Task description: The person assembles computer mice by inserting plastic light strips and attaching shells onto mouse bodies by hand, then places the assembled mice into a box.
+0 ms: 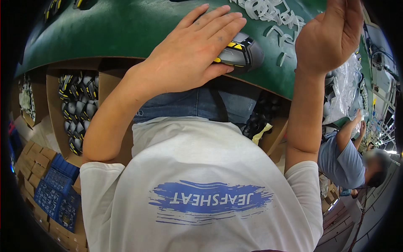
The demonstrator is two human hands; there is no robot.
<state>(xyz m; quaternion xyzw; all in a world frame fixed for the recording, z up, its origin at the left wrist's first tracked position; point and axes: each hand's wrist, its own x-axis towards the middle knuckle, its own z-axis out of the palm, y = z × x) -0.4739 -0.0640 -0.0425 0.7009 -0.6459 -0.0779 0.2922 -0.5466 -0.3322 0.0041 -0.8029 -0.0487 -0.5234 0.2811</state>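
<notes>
The left hand (191,52) is lying flat, fingers (218,25) stretched out and close together, its palm pressing down on a grey and black moulded part with yellow markings (241,50) that is resting on the green bench (126,29); this grip is open, covering the part rather than closing around it, and only the part's right end is showing past the palm. The right hand (329,35) is reaching upward at the picture's edge with the wrist toward the camera, and whether its grip is closed on anything cannot be told, since the fingers are running out of view. The part is looking like rigid plastic or hard rubber, light for its size, smooth and somewhat glossy, so it is probably sliding easily on the bench top; a hold across its two long sides, thumb on one and fingers on the other, is likely the surest, since the rounded end is offering little purchase. Just beyond it, pale translucent plastic pieces (268,14) are lying scattered on the bench. Below the bench edge, a cardboard box (54,109) is holding rows of similar black and yellow parts (77,111). Farther right, clear plastic bags (346,90) are piling up, and another person in a grey-blue shirt (342,161) is working nearby.
</notes>
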